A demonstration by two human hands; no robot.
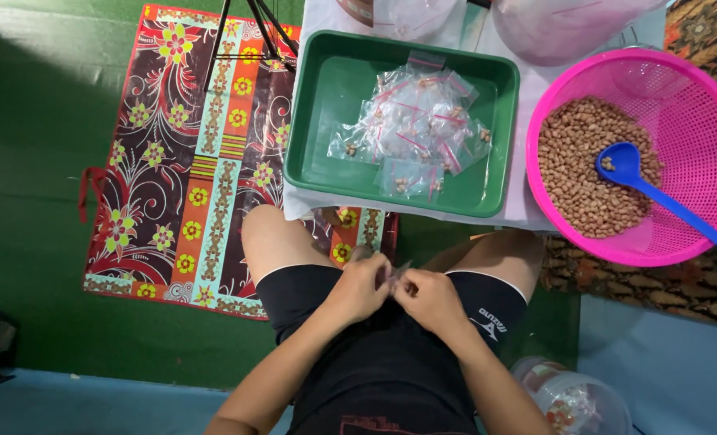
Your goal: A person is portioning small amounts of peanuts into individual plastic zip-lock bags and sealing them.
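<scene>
My left hand (360,287) and my right hand (428,299) meet over my lap, between my knees. Together they pinch a small clear plastic bag (395,275), mostly hidden by the fingers. Ahead of my knees sits a green tray (320,105) with several small clear zip bags (417,129), each holding a few peanuts. To the right stands a pink basket (701,121) full of peanuts (576,169), with a blue spoon (640,181) resting in it.
A patterned red mat (189,161) lies on the green floor at left. Black tripod legs (254,32) stand at the top. A clear plastic jar (572,399) sits by my right thigh. Large plastic bags (552,24) lie behind the tray.
</scene>
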